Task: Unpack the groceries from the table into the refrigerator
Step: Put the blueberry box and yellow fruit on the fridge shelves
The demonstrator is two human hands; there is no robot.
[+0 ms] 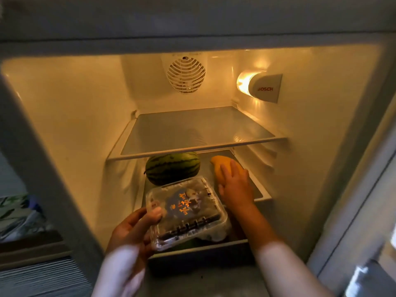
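Green-striped watermelon (172,168), yellow, perhaps orange, fruit (222,166)

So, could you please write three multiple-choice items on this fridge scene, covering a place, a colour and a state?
1. Where does the watermelon lie?
A. on the lower shelf, under the glass shelf
B. on the top glass shelf
C. in the door

2. What colour is the fruit under the right hand?
A. red
B. yellow-orange
C. purple

3. What state is the clear plastic box in?
A. lying open
B. crushed flat
C. lid shut, held by the left hand

Answers: 1 A, it sits below the glass; 2 B, its skin shows beyond the fingers; 3 C, the thumb rests on the closed lid.
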